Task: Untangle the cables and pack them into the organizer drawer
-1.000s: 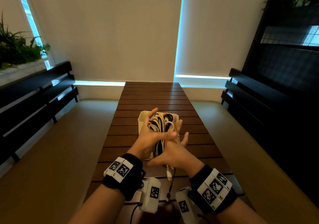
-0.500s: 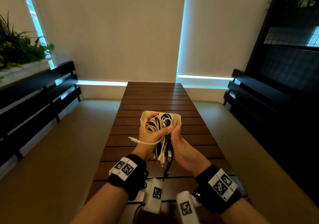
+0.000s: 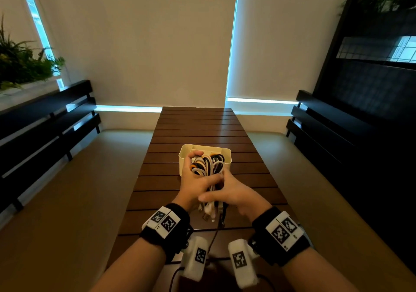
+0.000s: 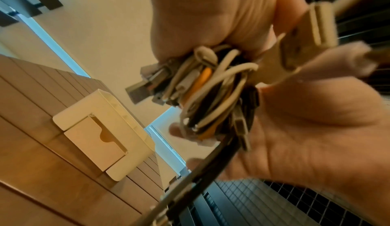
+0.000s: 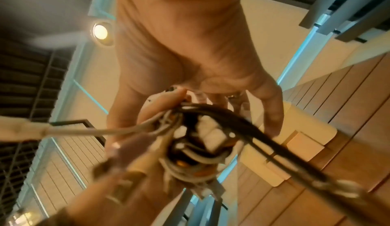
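A bundle of white, black and orange cables [image 3: 208,164] is held up over the wooden table, just in front of the cream organizer [image 3: 226,154]. My left hand [image 3: 202,181] grips the bundle's middle from the left. My right hand [image 3: 216,196] wraps round it lower down, thumb lying across. Plug ends and a black cable [image 3: 217,231] hang below the hands. In the left wrist view the coiled cables [image 4: 211,93] sit between both palms, and the organizer's notched drawer front [image 4: 94,139] looks pushed in. The right wrist view shows the fingers [image 5: 272,109] curled about the bundle [image 5: 196,138].
The slatted table [image 3: 198,125] stretches away from me toward the blinds. Beige bench cushions [image 3: 74,190] run along both sides, backed by dark slatted rails. Plants stand on the left ledge [image 3: 20,66].
My right hand, fingers spread a second ago, has closed round the lower part of the bundle. The white cable end that stuck out to the left is now gathered in.
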The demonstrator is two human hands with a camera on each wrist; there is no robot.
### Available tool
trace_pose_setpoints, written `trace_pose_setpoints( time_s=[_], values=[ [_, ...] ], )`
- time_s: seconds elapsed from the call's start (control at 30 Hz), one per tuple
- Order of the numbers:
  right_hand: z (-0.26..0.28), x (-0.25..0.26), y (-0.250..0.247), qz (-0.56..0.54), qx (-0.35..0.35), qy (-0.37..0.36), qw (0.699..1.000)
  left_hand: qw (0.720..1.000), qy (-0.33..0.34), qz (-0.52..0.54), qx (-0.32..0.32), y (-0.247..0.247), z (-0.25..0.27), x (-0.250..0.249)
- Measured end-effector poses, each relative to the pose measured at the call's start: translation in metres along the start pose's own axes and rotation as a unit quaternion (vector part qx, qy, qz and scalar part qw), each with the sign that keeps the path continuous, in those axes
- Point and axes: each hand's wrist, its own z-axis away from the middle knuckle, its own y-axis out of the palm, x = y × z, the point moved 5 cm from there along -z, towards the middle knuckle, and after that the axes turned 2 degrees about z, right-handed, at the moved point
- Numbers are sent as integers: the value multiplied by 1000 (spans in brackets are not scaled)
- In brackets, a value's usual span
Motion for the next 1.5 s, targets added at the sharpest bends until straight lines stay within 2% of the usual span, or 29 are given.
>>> trace_pose_setpoints(
  time_s=[0.13, 0.3, 0.43, 0.67, 0.8, 0.93, 1.07, 1.13, 1.23, 1.3, 1.33, 1.4, 1.43, 1.47, 1.5],
  values=[
    [-3, -17, 6, 35, 45, 25, 998, 999, -16, 24, -21, -2, 0, -2],
    [-7, -20, 6, 92, 31, 33, 995, 998, -46, 22, -22, -3, 6, 7],
    [0, -17, 7, 162, 13, 44, 986, 996, -77, 34, 14, -7, 12, 16],
    [4, 1, 8, 256, 15, 40, 966, 997, -51, 1, 52, -4, 12, 8],
    [8, 9, 11, 285, 37, 30, 957, 997, -54, -7, 46, -6, 7, 6],
    [0, 18, 11, 340, 55, 8, 939, 1000, 5, 5, 5, -8, 7, 1],
    [-11, 8, 1, 171, 68, 11, 983, 997, 65, 3, -35, -12, 4, -8],
    [-11, 6, -5, 88, 89, 3, 992, 997, 70, 11, -40, -14, 0, -17],
    [-8, 0, -17, 42, 93, 7, 995, 995, 84, 4, -44, -17, -7, -31],
    [-2, 0, -31, 9, 29, 2, 1000, 994, 92, -1, -58, -21, -13, -36],
    [1, -2, -41, -4, -41, -1, 999, 993, 96, 0, -68, -25, -16, -39],
    [9, -11, -62, -64, -196, 55, 977, 992, 100, -11, -78, -32, -22, -42],
    [13, -17, -65, -91, -235, 97, 963, 992, 102, -22, -76, -34, -23, -44],
    [14, -22, -63, -94, -228, 135, 960, 991, 105, -33, -71, -34, -23, -45],
    [15, -26, -55, -89, -182, 165, 965, 991, 112, -43, -63, -32, -23, -45]
  ],
)
